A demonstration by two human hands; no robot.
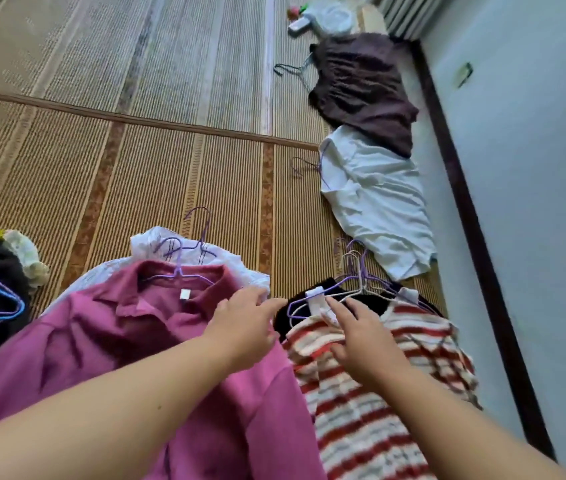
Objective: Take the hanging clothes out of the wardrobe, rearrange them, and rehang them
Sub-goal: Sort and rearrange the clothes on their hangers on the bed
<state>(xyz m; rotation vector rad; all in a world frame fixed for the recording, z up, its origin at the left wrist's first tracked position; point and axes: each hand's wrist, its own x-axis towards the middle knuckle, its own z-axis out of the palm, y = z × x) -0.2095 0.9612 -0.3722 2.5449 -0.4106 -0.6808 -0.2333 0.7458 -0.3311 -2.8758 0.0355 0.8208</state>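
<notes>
Fingers (338, 308) of the right hand (361, 341) lie loosely spread on the striped top (361, 427) at five o'clock; those of the left hand (240, 327), straight, rest on the pink shirt (118, 341) at seven o'clock.

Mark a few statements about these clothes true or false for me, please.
1. The pink shirt is on a purple hanger. True.
2. The brown top lies on the pink shirt. False: it lies by the wall, overlapping the white top.
3. The right hand rests on the striped top. True.
4. The left hand holds the blue hangers. False: it touches the pink shirt; those lie far left.
</notes>
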